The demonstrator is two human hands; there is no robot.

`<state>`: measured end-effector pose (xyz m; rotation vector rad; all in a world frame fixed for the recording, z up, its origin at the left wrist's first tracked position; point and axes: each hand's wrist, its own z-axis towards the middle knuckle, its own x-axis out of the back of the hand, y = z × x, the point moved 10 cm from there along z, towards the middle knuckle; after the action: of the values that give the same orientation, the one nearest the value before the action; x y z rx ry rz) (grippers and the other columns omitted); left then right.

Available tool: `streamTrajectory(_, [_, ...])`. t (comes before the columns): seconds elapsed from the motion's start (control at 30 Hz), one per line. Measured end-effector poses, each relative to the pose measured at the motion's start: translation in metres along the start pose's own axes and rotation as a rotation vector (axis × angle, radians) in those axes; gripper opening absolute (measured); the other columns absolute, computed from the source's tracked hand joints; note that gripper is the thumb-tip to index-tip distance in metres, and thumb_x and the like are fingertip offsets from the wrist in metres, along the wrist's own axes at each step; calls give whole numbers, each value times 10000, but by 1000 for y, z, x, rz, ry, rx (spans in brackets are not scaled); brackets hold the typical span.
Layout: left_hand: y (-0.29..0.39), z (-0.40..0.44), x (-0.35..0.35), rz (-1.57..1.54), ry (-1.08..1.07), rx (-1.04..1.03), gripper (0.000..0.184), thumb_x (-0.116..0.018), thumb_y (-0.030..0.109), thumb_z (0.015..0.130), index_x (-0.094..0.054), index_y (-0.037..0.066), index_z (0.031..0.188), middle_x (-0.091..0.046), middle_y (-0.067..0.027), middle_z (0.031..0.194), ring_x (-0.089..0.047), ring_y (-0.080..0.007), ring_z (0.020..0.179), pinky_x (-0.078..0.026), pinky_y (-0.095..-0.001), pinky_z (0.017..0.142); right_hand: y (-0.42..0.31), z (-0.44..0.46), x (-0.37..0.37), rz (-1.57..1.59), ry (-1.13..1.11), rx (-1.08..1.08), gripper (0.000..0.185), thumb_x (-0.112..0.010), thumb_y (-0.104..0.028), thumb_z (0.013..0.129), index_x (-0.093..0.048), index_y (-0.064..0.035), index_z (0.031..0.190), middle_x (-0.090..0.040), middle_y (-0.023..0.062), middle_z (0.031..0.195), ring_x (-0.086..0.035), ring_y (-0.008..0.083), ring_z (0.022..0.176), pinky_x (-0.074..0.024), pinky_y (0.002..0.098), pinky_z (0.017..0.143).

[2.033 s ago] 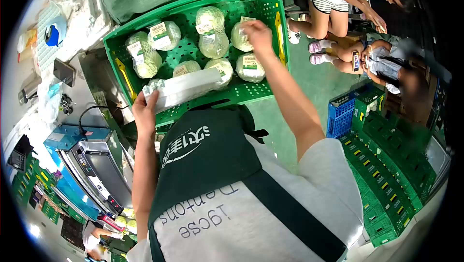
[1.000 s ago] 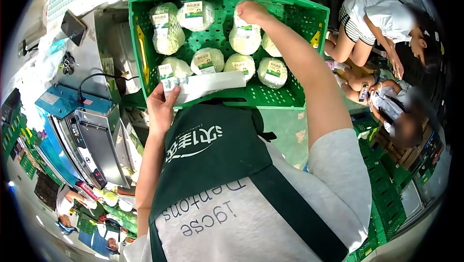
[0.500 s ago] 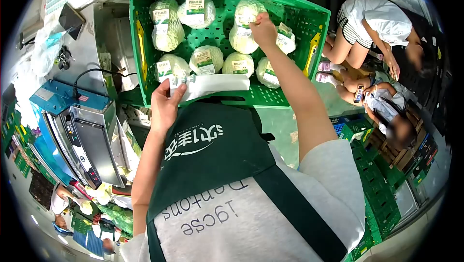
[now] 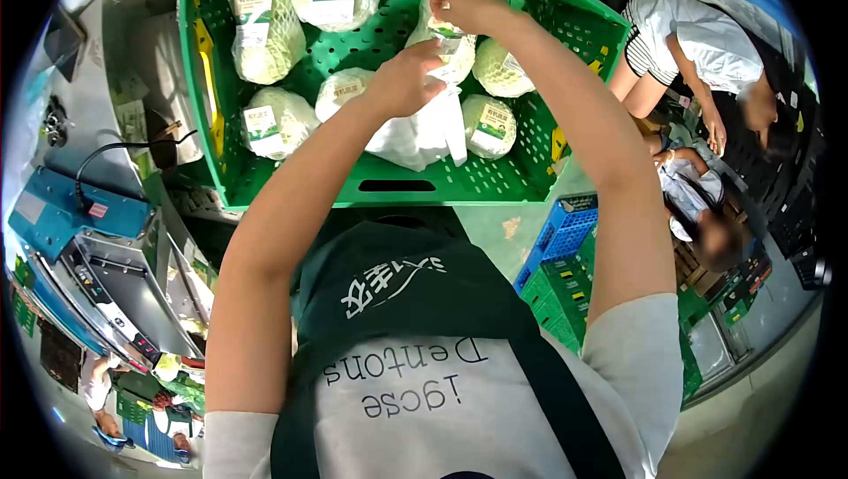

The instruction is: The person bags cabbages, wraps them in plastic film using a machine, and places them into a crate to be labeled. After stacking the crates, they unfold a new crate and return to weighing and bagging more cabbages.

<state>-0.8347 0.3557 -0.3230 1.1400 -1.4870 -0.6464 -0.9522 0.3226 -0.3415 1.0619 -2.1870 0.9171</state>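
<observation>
1 wrapped vegetable pack (image 4: 457, 67), far side of green crate (image 4: 309, 184): wrap could tear if tugged unevenly; form rounded, pale green, glossy. Right hand (image 4: 473, 4), fingers curled narrow at its upper end; left hand (image 4: 402, 82), thumb and fingers parted beside its lower end, grip on white plastic (image 4: 413, 136) cannot be told.

Right hand (image 4: 466, 4) touches a wrapped vegetable (image 4: 457, 66)
</observation>
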Motion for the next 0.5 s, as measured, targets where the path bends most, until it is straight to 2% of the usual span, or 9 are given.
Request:
streamTrajectory(0.17, [9, 2, -16, 56, -70, -19, 327, -611, 246, 806, -596, 75, 1085, -398, -251, 1350, -549, -366, 1063, -449, -397, 888, 6, 6, -1, 33, -18, 33, 96, -606, -207, 798, -648, -124, 820, -557, 38, 1031, -566, 234, 947, -467, 354, 806])
streamTrajectory(0.27, [13, 4, -23, 82, -171, 13, 325, -600, 245, 812, -593, 92, 1099, -398, -257, 1346, -541, -365, 1081, -434, -403, 911, 8, 13, -2, -10, 3, 91, 125, -615, -224, 795, -645, -103, 806, -552, 58, 1049, -568, 251, 953, -471, 369, 817])
streamTrajectory(0.37, [17, 4, -22, 127, -156, 3, 327, -588, 237, 815, -587, 94, 1109, -401, -269, 1338, -524, -362, 1109, -421, -410, 929, 3, 13, 1, -96, 84, -25, 175, -628, -246, 786, -640, -72, 775, -558, 80, 1056, -571, 277, 964, -482, 401, 810])
streamTrajectory(0.47, [16, 0, -21, 139, -121, -2, 326, -585, 231, 813, -585, 99, 1111, -407, -251, 1341, -499, -364, 1144, -419, -416, 933, 2, -5, 7, 3, 210, -57, 217, -629, -272, 789, -628, -68, 863, -557, 95, 1098, -573, 298, 977, -491, 430, 798])
streamTrajectory(0.5, [17, -1, -19, 117, -122, -2, 323, -585, 223, 812, -585, 93, 1107, -412, -242, 1342, -491, -365, 1153, -418, -417, 936, 7, -21, 16, 11, 478, -75, 315, -640, -325, 781, -596, -78, 972, -592, 99, 1039, -602, 290, 914, -497, 423, 754])
